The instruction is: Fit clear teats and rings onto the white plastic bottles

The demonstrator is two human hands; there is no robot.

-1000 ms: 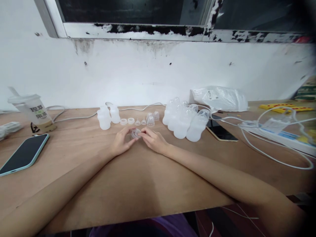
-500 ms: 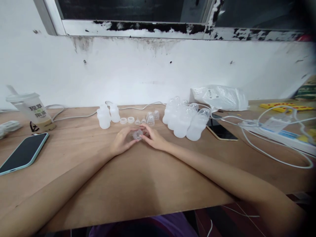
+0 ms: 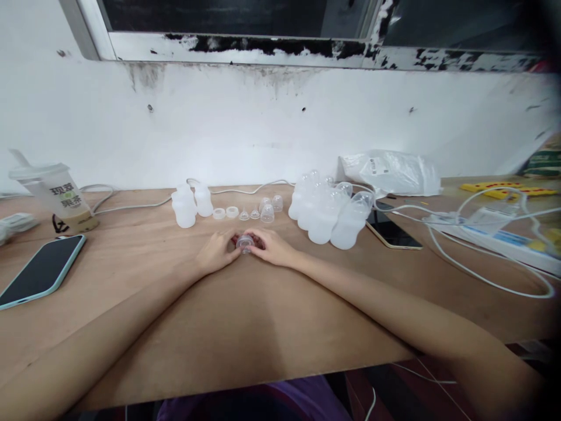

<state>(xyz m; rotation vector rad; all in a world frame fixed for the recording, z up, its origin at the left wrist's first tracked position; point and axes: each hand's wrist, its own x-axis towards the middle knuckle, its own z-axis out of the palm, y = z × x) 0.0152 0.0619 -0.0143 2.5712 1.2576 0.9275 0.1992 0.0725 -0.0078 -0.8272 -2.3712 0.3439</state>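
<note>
Between my two hands is a clear bottle nipple [image 3: 245,243], round, with what looks like a ring around it. My left hand [image 3: 219,250] grips it from the left, and my right hand [image 3: 268,247] from the right, thumbs at its near side. Other fingers are partly hidden behind it. Just beyond lie white collar rings [image 3: 232,212], two loose nipples [image 3: 244,215] and several clear dome caps [image 3: 267,214]. Two frosted bottles [image 3: 184,207] stand uncapped to the left. Several capped bottles [image 3: 321,222] are grouped to the right.
A drink cup [image 3: 61,196] and a phone [image 3: 41,272] are on the left. Toward the right are another phone [image 3: 394,231], a plastic bag [image 3: 392,173], a power strip [image 3: 491,237] and looping white cables [image 3: 473,285]. The wooden table [image 3: 228,339] meets a white wall.
The nipple piece has turned in my fingers and come slightly nearer me. Both hands have closed in around it; my right fingers shifted. Bottles and other parts stay put.
</note>
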